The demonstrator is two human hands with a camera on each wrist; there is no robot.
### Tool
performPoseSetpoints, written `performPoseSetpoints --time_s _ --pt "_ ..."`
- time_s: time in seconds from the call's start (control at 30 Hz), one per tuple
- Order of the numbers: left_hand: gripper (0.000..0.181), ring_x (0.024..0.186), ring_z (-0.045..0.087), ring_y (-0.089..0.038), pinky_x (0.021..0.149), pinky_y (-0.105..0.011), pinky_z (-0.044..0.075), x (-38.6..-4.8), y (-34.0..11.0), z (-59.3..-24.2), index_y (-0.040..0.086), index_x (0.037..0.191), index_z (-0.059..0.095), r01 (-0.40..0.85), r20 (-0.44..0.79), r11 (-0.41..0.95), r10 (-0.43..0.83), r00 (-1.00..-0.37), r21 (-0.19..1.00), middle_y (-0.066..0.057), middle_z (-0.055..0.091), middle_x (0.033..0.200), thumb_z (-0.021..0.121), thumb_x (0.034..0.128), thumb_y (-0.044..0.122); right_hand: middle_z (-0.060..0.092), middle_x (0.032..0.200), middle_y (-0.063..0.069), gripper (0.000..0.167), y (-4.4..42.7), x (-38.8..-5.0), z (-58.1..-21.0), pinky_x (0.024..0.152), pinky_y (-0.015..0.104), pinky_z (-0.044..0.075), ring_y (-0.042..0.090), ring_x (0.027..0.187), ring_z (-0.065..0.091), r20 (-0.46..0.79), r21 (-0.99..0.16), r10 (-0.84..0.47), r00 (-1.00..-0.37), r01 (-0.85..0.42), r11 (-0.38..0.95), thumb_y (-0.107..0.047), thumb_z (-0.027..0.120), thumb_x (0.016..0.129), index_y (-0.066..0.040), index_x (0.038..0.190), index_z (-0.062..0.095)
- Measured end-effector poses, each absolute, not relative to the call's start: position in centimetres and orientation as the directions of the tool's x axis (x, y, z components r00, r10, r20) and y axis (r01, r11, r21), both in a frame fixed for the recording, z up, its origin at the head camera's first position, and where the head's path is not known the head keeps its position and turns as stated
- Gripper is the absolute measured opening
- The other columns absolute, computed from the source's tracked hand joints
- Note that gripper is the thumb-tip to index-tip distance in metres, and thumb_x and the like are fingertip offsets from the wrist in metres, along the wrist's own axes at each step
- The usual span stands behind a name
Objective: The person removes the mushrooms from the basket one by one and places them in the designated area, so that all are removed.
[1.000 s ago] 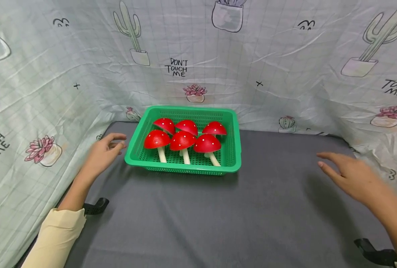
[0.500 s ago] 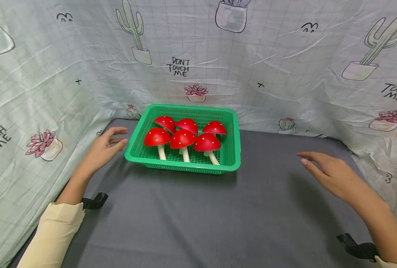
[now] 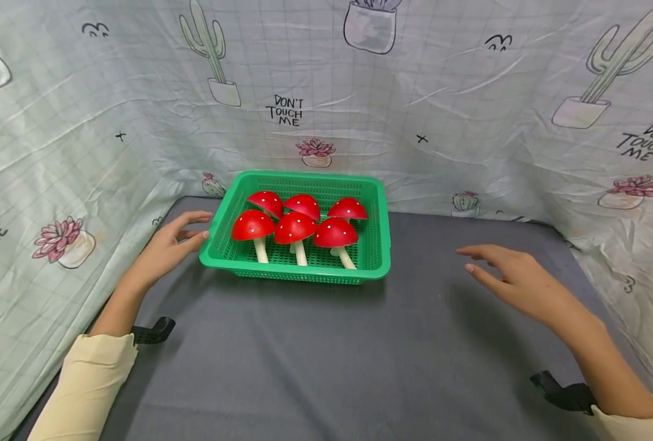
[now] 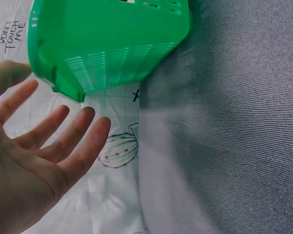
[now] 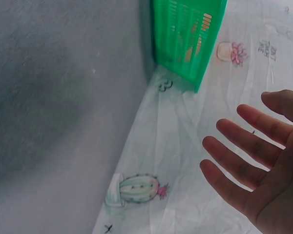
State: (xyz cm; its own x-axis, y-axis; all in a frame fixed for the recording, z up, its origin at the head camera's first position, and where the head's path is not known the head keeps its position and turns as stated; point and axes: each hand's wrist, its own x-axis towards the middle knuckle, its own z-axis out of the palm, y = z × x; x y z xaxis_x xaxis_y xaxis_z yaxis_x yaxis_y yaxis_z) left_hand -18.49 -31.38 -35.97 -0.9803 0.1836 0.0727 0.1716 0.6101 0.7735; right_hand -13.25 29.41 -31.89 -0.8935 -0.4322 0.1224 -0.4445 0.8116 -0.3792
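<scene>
A green plastic basket (image 3: pixel 304 274) stands near the back of the table, holding several toy mushrooms (image 3: pixel 295 228) with red, white-dotted caps and pale stems. They lie in two rows, the back ones' stems mostly hidden. At the basket's left end is my left hand (image 3: pixel 168 248), its fingers spread and loosely bent; in the left wrist view (image 4: pixel 44 151) the thumb is close to the rim, and I cannot tell whether it touches. My right hand (image 3: pixel 516 282) hovers over the table to the right, apart from the basket, fingers extended and holding nothing.
Dark grey cloth covers the table (image 3: pixel 315 355). A pale fabric backdrop (image 3: pixel 426 92) with cactus drawings rises behind the basket and along both sides. A black wrist mount (image 3: pixel 155 331) sits on the left forearm, another black mount (image 3: pixel 563 393) on the right.
My right hand has moved left, closer to the basket. My left hand has shifted slightly toward the basket's left rim. The basket and mushrooms stay in place, while the head view shifts a little.
</scene>
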Motion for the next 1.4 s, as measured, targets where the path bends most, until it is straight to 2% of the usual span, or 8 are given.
performPoseSetpoints --time_s 0.23,0.37,0.53,0.73,0.9,1.03,1.23,1.4 --pt "0.05 0.117 0.061 -0.018 0.086 -0.025 0.053 -18.9 -31.7 -37.1 0.024 0.153 0.045 0.134 0.02 0.573 0.201 -0.979 0.808 -0.006 0.045 0.153 0.058 0.1051 0.029 0.066 0.132 0.006 0.034 27.6 -13.8 -32.2 0.088 0.053 0.053 0.028 0.117 0.063 0.13 -0.399 -0.463 -0.876 -0.474 0.785 -0.029 0.06 0.105 -0.016 0.137 0.062" --pt "0.051 0.123 0.058 -0.017 0.089 -0.024 0.052 -19.7 -31.8 -37.9 0.027 0.153 0.045 0.087 -0.023 0.513 0.204 -0.979 0.854 -0.004 0.043 0.156 0.059 0.1047 0.032 0.064 0.135 0.007 0.034 26.5 -14.2 -32.2 0.092 0.056 0.053 0.033 0.119 0.063 0.149 -0.443 -0.476 -0.867 -0.489 0.751 -0.028 0.06 0.105 -0.017 0.137 0.062" --pt "0.052 0.126 0.054 -0.014 0.09 -0.024 0.055 -21.3 -32.0 -39.0 0.024 0.155 0.043 0.044 -0.05 0.348 0.257 -0.965 0.936 -0.005 0.033 0.161 0.057 0.1056 0.03 0.064 0.135 0.005 0.034 25.7 -14.6 -32.2 0.094 0.056 0.053 0.032 0.12 0.063 0.163 -0.478 -0.495 -0.853 -0.508 0.717 -0.027 0.059 0.105 -0.017 0.137 0.061" --pt "0.049 0.13 0.046 -0.014 0.093 -0.024 0.054 -22.7 -32.6 -40.7 0.014 0.157 0.037 0.049 0.024 0.057 0.373 -0.928 0.997 -0.011 0.019 0.163 0.048 0.1089 0.014 0.064 0.134 0.004 0.032 24.9 -15.3 -32.5 0.095 0.055 0.053 0.03 0.121 0.062 0.165 -0.492 -0.512 -0.843 -0.521 0.698 -0.025 0.059 0.105 -0.017 0.136 0.062" --pt "0.04 0.11 0.062 -0.017 0.082 -0.031 0.06 -22.8 -32.5 -41.4 0.014 0.149 0.04 -0.006 0.055 -0.142 0.418 -0.907 0.99 -0.006 0.033 0.147 0.041 0.1097 0.008 0.064 0.134 0.001 0.032 24.2 -15.6 -32.6 0.097 0.054 0.052 0.029 0.123 0.061 0.161 -0.51 -0.523 -0.837 -0.525 0.681 -0.024 0.059 0.105 -0.019 0.136 0.062" --pt "0.036 0.099 0.067 -0.018 0.076 -0.033 0.062 -22.9 -32.3 -41.9 0.017 0.144 0.039 -0.032 0.082 -0.236 0.458 -0.885 0.971 -0.007 0.041 0.134 0.035 0.1102 0.005 0.064 0.134 -0.001 0.032 23.9 -15.7 -32.7 0.098 0.052 0.052 0.027 0.123 0.061 0.161 -0.509 -0.524 -0.837 -0.525 0.682 -0.022 0.061 0.104 -0.019 0.136 0.062" --pt "0.037 0.1 0.069 -0.02 0.076 -0.033 0.062 -22.8 -32.6 -42.6 0.017 0.142 0.039 -0.025 0.153 -0.338 0.49 -0.858 0.941 -0.009 0.031 0.138 0.029 0.1098 0.0 0.064 0.134 -0.001 0.033 23.0 -16.0 -32.9 0.097 0.049 0.054 0.023 0.121 0.062 0.177 -0.499 -0.542 -0.821 -0.55 0.67 -0.019 0.061 0.103 -0.018 0.136 0.062" --pt "0.045 0.104 0.069 -0.022 0.08 -0.035 0.062 -23.3 -32.4 -42.7 0.016 0.151 0.033 -0.032 0.193 -0.388 0.526 -0.829 0.921 -0.01 0.029 0.143 0.029 0.1096 0.0 0.065 0.133 0.0 0.032 22.8 -16.1 -33.1 0.096 0.049 0.054 0.024 0.119 0.063 0.181 -0.504 -0.536 -0.824 -0.546 0.669 -0.018 0.061 0.103 -0.017 0.135 0.063"
